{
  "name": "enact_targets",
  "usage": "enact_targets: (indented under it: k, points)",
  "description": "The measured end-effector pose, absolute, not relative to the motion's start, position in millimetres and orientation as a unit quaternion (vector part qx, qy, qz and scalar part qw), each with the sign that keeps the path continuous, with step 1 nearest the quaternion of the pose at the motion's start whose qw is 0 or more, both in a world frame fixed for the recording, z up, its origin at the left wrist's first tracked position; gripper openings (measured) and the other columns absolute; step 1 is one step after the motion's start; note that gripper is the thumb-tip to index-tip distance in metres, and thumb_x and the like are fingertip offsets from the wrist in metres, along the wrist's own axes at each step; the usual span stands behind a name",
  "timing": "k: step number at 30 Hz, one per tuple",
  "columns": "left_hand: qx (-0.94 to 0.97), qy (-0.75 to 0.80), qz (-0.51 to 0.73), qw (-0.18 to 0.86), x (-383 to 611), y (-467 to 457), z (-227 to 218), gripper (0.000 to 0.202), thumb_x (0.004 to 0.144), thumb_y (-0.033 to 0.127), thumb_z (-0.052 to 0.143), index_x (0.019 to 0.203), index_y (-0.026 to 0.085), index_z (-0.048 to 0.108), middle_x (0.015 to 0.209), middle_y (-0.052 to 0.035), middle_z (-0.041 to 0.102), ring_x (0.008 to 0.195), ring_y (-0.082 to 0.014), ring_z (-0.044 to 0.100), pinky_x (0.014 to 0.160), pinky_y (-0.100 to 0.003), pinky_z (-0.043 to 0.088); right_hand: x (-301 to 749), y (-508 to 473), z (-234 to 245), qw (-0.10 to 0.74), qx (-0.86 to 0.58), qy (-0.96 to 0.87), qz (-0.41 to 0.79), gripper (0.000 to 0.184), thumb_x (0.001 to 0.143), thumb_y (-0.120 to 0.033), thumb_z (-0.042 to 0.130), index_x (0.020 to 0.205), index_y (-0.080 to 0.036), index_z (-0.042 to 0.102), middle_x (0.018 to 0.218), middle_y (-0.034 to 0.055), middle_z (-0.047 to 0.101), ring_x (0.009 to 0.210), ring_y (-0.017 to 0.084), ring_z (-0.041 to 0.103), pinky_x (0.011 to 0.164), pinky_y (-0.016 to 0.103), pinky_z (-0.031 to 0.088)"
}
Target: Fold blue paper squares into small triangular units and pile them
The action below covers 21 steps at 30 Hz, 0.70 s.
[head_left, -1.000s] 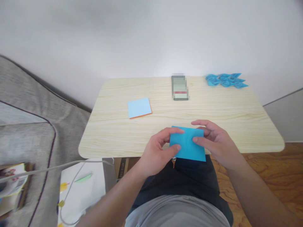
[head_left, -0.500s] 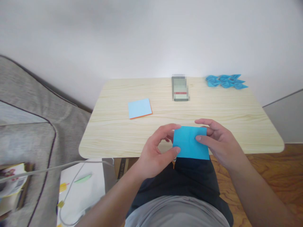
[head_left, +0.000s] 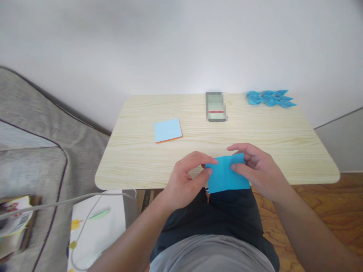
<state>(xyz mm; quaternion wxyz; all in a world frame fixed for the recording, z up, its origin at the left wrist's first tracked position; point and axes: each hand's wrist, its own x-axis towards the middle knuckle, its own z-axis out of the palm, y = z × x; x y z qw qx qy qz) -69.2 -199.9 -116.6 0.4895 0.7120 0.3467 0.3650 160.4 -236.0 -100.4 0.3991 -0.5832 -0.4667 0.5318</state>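
A bright blue sheet of paper (head_left: 228, 178) is held between my two hands at the table's near edge, just above my lap. My left hand (head_left: 188, 181) pinches its upper left corner between thumb and fingers. At the right side, my right hand (head_left: 256, 166) grips the sheet, the thumb on its face and the other fingers behind, partly hidden. A faint crease runs down the upper middle of the sheet. Further back on the left lies a stack of paper (head_left: 168, 130), light blue on top with an orange edge below.
On the pale wooden table (head_left: 136, 158), a phone (head_left: 216, 106) with a blurred screen lies near the wall. Several folded blue paper pieces (head_left: 270, 98) sit at the back right. A grey sofa (head_left: 76, 151) stands at left, with a white cable (head_left: 93, 193) crossing in front.
The blue sheet has tilted, its left upper corner now lower and its right side higher. My left fingers have closed in on the corner, and my right hand has shifted slightly left.
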Motion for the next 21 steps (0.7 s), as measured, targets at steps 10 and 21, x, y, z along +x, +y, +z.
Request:
enact_targets:
  k: [10, 21]
  points:
    - [0.842, 0.28, 0.284, 0.364, -84.3, -187.9, -125.9, 0.046, 0.079, 0.003, 0.059, 0.112, 0.03, 0.077, 0.129, -0.0075, 0.059, 0.116, -0.0234, 0.057, 0.102, -0.042, 0.048, 163.9, -204.0, -113.4, 0.277, -0.536, -0.546, 0.582, 0.048, 0.076, -0.015, 0.062, 0.122, -0.027, 0.064, 0.066, -0.0054, 0.058, 0.051, 0.012, 0.049, 0.045, 0.024, 0.036]
    - [0.879, 0.369, 0.246, 0.178, -71.6, -196.9, -149.3, 0.027, 0.087, 0.016, 0.063, 0.105, 0.029, 0.078, 0.115, -0.0046, 0.072, 0.109, -0.0258, 0.055, 0.097, -0.046, 0.038, 162.7, -213.6, -122.2, 0.335, -0.566, -0.726, 0.199, 0.036, 0.081, -0.014, 0.063, 0.114, -0.028, 0.069, 0.117, 0.0065, 0.069, 0.115, 0.029, 0.061, 0.104, 0.049, 0.047]
